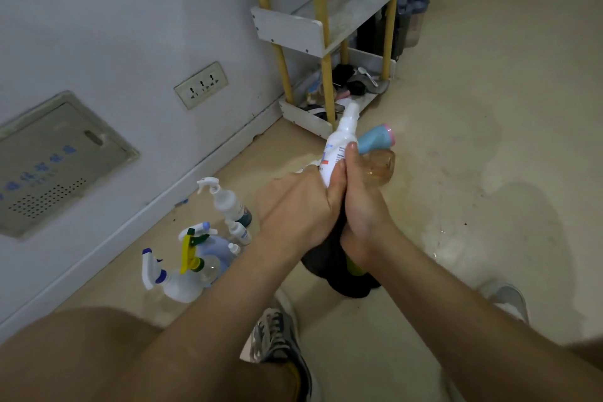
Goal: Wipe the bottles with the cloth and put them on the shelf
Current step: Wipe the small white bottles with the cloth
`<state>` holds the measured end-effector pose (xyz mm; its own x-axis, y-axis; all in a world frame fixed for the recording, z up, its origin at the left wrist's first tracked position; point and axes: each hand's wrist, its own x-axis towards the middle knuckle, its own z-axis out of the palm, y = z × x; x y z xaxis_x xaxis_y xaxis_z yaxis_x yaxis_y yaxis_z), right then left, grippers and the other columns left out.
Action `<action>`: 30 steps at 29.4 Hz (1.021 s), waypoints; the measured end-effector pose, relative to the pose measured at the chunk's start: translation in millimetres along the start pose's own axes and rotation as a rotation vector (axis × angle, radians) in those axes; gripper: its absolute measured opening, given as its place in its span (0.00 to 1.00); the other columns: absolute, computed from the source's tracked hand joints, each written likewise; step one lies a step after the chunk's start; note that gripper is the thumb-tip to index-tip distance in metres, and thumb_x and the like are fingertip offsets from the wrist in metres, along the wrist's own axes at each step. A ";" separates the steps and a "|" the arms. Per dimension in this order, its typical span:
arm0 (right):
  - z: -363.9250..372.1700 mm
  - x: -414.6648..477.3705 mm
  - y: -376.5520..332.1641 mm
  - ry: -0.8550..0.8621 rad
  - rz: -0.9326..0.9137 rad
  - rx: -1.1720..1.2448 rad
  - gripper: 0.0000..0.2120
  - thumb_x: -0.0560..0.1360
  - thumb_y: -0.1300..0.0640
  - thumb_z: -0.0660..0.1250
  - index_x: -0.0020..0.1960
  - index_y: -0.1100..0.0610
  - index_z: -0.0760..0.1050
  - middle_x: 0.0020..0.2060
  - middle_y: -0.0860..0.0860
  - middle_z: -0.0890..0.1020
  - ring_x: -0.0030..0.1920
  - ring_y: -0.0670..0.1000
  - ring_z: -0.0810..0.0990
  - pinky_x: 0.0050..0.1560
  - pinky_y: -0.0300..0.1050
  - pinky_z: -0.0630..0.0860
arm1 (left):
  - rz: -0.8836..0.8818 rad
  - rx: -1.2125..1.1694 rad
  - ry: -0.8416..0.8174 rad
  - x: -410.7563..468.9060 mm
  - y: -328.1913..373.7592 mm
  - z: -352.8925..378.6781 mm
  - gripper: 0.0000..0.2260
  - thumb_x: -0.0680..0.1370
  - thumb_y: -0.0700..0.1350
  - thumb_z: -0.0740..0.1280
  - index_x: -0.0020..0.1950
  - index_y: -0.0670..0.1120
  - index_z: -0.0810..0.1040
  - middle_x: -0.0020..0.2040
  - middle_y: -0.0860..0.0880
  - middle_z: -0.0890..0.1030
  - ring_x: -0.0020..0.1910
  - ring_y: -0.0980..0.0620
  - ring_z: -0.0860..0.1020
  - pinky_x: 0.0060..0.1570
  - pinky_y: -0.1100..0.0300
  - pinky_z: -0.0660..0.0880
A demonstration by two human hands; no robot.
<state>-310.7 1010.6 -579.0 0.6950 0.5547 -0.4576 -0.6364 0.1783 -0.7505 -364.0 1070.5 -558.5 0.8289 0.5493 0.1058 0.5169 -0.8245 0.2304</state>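
Floor (473, 173): pale, with damp-looking patches; everything here stands on it or is held above it.
Wall (98, 26): white, carrying a metal vent panel (55, 160) and a socket plate (201, 85).
Shelf (287, 28): white boards on yellow posts, against the wall. Its middle board is bare and the bottom tray holds small clutter.
Cloth (329, 268): dark, hanging down from between the heels of the two hands.
Spray bottles (182, 284): a cluster standing on the floor by the wall, left of the arms.
Left hand (300, 209): fingers curled round the lower part of the white bottle.
Right hand (362, 202): pressed against the left hand, thumb laid up the bottle's label; its other fingers are hidden.
White bottle (339, 140): held in both hands above the floor, tilted, cap towards the shelf's bottom tray.
Blue bottle (375, 137): pink-capped, just behind the right hand.
Amber bottle (380, 168): clear, just beside the blue one.
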 end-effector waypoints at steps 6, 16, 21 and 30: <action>-12.8 3.6 -19.6 0.012 -0.036 -0.185 0.12 0.80 0.42 0.62 0.46 0.49 0.74 0.44 0.52 0.83 0.46 0.50 0.83 0.53 0.47 0.79 | 0.200 0.165 -0.189 0.1 0.6 -8.5 0.23 0.84 0.59 0.44 0.51 0.47 0.74 0.34 0.52 0.70 0.39 0.46 0.77 0.43 0.53 0.74; -46.8 12.1 -48.0 -0.316 0.009 -0.603 0.23 0.74 0.37 0.68 0.47 0.58 0.78 0.33 0.57 0.81 0.31 0.56 0.75 0.27 0.42 0.68 | 0.514 0.043 0.117 13.3 -34.7 -31.3 0.20 0.77 0.58 0.64 0.67 0.54 0.73 0.65 0.50 0.75 0.64 0.46 0.70 0.61 0.52 0.68; -45.5 14.9 -50.1 -0.086 0.020 -0.539 0.15 0.75 0.50 0.71 0.52 0.62 0.78 0.33 0.57 0.80 0.26 0.50 0.76 0.24 0.39 0.68 | 0.410 0.170 -0.148 16.6 -41.8 -29.8 0.30 0.71 0.71 0.56 0.67 0.55 0.71 0.57 0.52 0.78 0.53 0.52 0.70 0.50 0.57 0.70; -6.5 5.3 -28.2 0.085 -0.014 0.310 0.24 0.78 0.39 0.63 0.56 0.60 0.77 0.50 0.60 0.84 0.51 0.58 0.85 0.56 0.53 0.80 | 0.066 -0.502 -0.132 -7.5 -2.0 3.9 0.18 0.82 0.58 0.53 0.68 0.50 0.65 0.54 0.53 0.76 0.55 0.48 0.77 0.48 0.54 0.71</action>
<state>-286.9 1003.2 -563.4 0.7213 0.4828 -0.4966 -0.6894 0.4313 -0.5820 -370.3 1067.5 -563.5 0.8931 0.4495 0.0206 0.3230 -0.6722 0.6662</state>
